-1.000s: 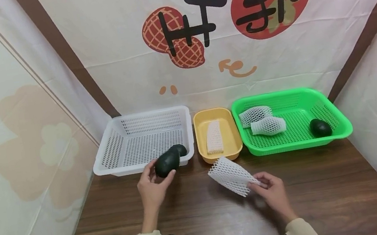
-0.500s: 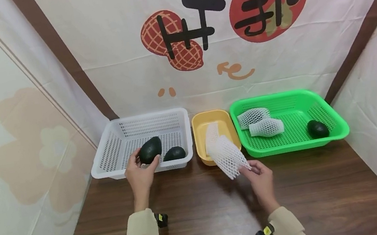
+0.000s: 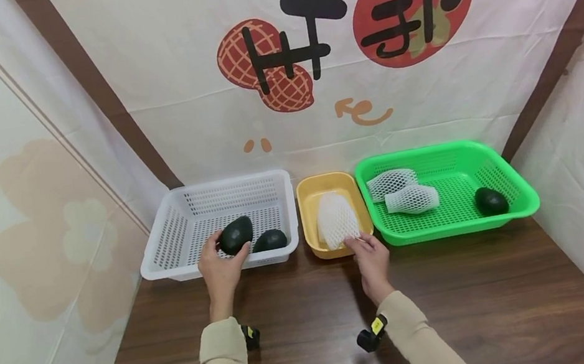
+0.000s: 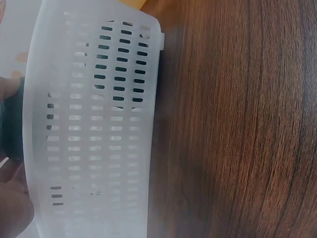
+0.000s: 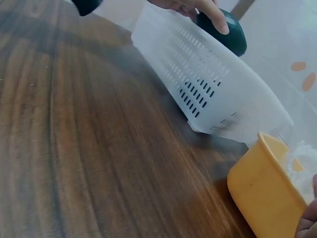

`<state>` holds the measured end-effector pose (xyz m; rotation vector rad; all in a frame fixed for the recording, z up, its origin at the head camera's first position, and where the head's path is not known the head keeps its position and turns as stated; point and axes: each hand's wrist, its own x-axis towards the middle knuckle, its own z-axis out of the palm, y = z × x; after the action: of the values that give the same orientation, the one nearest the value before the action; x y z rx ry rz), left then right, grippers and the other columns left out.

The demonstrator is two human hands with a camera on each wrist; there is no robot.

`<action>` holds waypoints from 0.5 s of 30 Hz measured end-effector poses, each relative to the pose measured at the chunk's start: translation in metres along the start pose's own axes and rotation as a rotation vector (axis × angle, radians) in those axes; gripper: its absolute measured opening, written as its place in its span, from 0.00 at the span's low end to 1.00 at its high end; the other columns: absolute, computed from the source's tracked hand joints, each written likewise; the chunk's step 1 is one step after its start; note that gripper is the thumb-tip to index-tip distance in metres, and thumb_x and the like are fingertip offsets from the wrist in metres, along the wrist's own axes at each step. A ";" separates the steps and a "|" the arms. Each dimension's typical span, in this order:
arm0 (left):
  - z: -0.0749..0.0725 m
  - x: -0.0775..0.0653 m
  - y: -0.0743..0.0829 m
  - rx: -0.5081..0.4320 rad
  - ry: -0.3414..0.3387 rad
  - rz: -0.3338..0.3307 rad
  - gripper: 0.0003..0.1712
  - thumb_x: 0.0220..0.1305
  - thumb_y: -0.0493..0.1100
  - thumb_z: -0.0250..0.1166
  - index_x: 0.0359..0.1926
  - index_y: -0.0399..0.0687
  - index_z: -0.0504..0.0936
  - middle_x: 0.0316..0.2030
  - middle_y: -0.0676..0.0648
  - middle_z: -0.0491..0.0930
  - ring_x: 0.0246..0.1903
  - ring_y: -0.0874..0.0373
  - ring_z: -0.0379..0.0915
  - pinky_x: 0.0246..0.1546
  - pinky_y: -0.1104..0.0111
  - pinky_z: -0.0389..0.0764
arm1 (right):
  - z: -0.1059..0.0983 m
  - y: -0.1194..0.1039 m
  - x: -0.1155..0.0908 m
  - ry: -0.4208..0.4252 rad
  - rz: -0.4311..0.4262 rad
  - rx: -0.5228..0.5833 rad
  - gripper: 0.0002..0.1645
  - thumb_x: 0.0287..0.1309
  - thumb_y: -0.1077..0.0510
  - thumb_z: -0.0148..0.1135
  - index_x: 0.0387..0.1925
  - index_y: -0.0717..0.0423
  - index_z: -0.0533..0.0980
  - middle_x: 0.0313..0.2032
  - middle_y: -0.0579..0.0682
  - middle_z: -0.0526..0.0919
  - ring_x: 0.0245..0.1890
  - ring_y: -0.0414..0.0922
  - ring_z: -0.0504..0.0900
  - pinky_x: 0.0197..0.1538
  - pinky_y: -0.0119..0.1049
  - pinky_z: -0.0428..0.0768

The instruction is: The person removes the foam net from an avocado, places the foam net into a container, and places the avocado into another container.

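In the head view my left hand [image 3: 222, 272] grips a dark green avocado [image 3: 236, 235] above the near rim of the white basket [image 3: 169, 269]. A second avocado [image 3: 270, 240] lies inside that basket, close to the held one. My right hand [image 3: 370, 260] pinches the lower end of a white foam net sleeve [image 3: 338, 219] at the front of the yellow tray [image 3: 347, 182]. The sleeve covers most of another pale net sleeve lying there. From the right wrist, the held avocado [image 5: 229, 34] shows just over the basket's rim, and the yellow tray [image 5: 262, 193] stands beside my fingers.
A green basket [image 3: 523, 198] stands to the right with two net-wrapped items [image 3: 411, 199] and one bare avocado [image 3: 491, 200]. The three containers sit in a row against a printed cloth [image 3: 176, 130]. Brown wooden table [image 3: 307, 356] stretches in front of them.
The left hand has brought the avocado back and left, over the white basket, uncovering the second avocado. The right hand has carried the net sleeve left and away from the person, over the yellow tray.
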<state>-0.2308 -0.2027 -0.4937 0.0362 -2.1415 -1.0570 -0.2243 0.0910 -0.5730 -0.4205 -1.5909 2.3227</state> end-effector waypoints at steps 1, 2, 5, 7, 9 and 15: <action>0.000 0.000 0.000 0.005 -0.003 0.003 0.36 0.35 0.48 0.75 0.47 0.38 0.76 0.43 0.42 0.75 0.39 0.47 0.71 0.37 0.56 0.72 | 0.003 -0.005 -0.002 0.002 0.015 -0.019 0.24 0.42 0.52 0.70 0.41 0.59 0.74 0.34 0.52 0.82 0.34 0.42 0.80 0.30 0.31 0.75; 0.001 0.000 0.000 0.011 -0.008 0.006 0.35 0.35 0.48 0.75 0.47 0.38 0.76 0.43 0.41 0.75 0.39 0.47 0.71 0.37 0.56 0.72 | 0.005 -0.010 -0.004 0.012 0.028 -0.052 0.25 0.41 0.51 0.71 0.41 0.59 0.75 0.34 0.51 0.82 0.33 0.41 0.79 0.31 0.32 0.75; 0.001 0.000 0.001 0.022 -0.023 0.000 0.35 0.35 0.47 0.76 0.47 0.38 0.76 0.42 0.41 0.75 0.39 0.47 0.71 0.37 0.56 0.72 | 0.006 -0.001 0.001 0.034 0.030 -0.155 0.30 0.37 0.46 0.72 0.41 0.58 0.76 0.34 0.51 0.82 0.32 0.41 0.79 0.31 0.33 0.76; 0.000 -0.001 0.002 0.030 -0.037 -0.013 0.35 0.35 0.46 0.76 0.47 0.37 0.76 0.42 0.41 0.75 0.40 0.47 0.71 0.38 0.56 0.72 | 0.002 0.012 0.007 0.050 0.011 -0.213 0.32 0.34 0.41 0.71 0.41 0.53 0.77 0.33 0.48 0.82 0.32 0.40 0.79 0.31 0.32 0.76; -0.001 -0.001 0.004 0.025 -0.052 -0.035 0.35 0.35 0.45 0.76 0.47 0.37 0.75 0.41 0.41 0.75 0.41 0.48 0.70 0.39 0.56 0.71 | -0.003 0.026 0.012 0.073 -0.021 -0.249 0.32 0.31 0.37 0.71 0.40 0.49 0.78 0.33 0.45 0.82 0.33 0.39 0.80 0.31 0.31 0.76; -0.004 -0.002 0.006 0.010 -0.065 -0.053 0.34 0.36 0.46 0.75 0.47 0.39 0.75 0.41 0.42 0.75 0.42 0.50 0.70 0.42 0.57 0.70 | -0.017 0.040 0.014 0.083 -0.063 -0.277 0.29 0.31 0.36 0.70 0.40 0.41 0.78 0.33 0.42 0.82 0.35 0.40 0.80 0.31 0.34 0.77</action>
<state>-0.2259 -0.2008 -0.4892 0.0651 -2.2154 -1.0912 -0.2340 0.0969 -0.6175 -0.5129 -1.8622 2.0167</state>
